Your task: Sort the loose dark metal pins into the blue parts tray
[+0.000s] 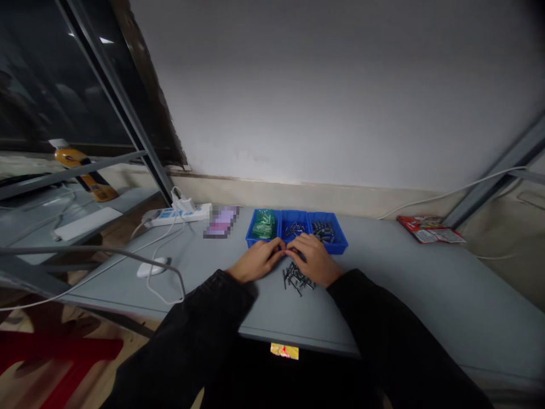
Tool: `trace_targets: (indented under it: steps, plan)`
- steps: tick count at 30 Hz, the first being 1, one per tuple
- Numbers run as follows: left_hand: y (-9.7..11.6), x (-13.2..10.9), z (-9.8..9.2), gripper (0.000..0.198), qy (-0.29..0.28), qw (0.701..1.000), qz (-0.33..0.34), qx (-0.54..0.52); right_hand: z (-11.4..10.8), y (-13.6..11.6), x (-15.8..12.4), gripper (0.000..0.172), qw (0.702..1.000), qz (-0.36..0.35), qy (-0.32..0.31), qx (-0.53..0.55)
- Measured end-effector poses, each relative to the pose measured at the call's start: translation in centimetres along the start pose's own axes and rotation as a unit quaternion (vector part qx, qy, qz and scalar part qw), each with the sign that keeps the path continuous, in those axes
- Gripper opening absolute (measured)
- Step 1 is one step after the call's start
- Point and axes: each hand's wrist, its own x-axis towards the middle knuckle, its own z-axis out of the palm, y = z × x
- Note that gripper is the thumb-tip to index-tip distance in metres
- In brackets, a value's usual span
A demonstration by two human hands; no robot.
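Observation:
My left hand [259, 260] and my right hand [314, 259] meet at the fingertips just in front of three blue bins. Both are pinched closed; whatever lies between the fingers is too small or hidden to make out. Below my right hand, a loose pile of dark metal pins [296, 277] lies on the grey table [281, 312]. Green, glossy pieces [264, 225] fill the left blue bin [251, 234]. In the middle blue bin [293, 217] are small shiny metal parts [294, 229]. Dark cylindrical parts [322, 229] rest in the right blue bin [340, 238].
A white power strip [183, 214] with cables and a pixelated purple item [221, 221] lie left of the bins. Nearer sits a white device [152, 267] among cords. Red packets [430, 229] are at the far right. An orange bottle [87, 170] stands far left.

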Motion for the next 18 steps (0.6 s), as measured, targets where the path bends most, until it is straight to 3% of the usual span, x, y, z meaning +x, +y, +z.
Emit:
trace_targets:
  steps: [18]
  plan:
    - [0.09,0.09,0.30,0.024,-0.001,1.000,0.008,0.002,0.28,0.37,-0.03,0.016,0.999,-0.022,0.014,-0.021]
